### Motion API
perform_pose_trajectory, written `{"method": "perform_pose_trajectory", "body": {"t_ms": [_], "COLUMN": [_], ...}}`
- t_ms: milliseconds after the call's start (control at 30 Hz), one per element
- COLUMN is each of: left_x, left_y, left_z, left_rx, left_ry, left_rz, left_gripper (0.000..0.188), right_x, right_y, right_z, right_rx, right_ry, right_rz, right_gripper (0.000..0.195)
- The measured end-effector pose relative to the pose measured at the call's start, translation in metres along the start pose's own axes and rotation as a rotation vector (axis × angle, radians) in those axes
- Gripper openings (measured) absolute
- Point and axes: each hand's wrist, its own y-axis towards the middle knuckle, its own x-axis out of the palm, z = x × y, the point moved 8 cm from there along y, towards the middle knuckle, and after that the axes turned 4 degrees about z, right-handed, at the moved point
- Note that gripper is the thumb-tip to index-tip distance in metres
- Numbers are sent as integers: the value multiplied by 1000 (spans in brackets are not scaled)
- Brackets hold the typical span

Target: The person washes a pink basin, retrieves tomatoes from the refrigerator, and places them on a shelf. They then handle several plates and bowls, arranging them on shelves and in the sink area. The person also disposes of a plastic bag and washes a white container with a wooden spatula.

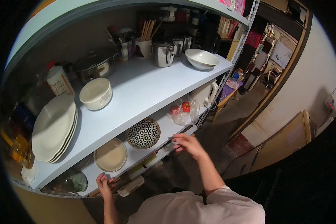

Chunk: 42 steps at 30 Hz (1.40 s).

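My left hand [104,183], fingers loosely curled and apart, is at the front edge of the middle shelf [165,133], just below a beige plate [110,154]. No object shows in it. Off to the right, my right hand [188,144] reaches towards the same shelf edge with its fingers spread, and nothing is in it. Between the hands a bowl with a black-and-white geometric pattern [143,133] rests beside the beige plate. A clear plastic bag with red fruit [184,110] lies above my right hand.
The upper shelf [134,92] bears stacked white plates [54,128], a white bowl [95,93], a lidded pot [93,65], a steel mug [162,54] and a wide floral bowl [202,59]. A white kettle [205,93] stands at the middle shelf's right end. Beyond is a doorway [268,67].
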Motion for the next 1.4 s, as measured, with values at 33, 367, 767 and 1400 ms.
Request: {"method": "perform_pose_trajectory", "body": {"t_ms": [33,367,767,1400], "left_x": [7,232,338,337], "left_y": [-11,-194,-254,-252], "left_z": [6,231,262,241], "left_rx": [92,898,1132,1123], "left_ry": [26,318,397,536], "left_rz": [-109,-532,-485,-434], "left_gripper": [38,6,12,8], "right_x": [-22,-86,-68,-69], "right_y": [-17,-16,14,33], "right_z": [-48,-374,-356,-360], "right_rx": [-186,-1305,-1645,-1652], "right_ry": [-54,-1071,-1154,-1084], "right_rz": [74,643,553,431], "right_gripper": [34,24,29,21]}}
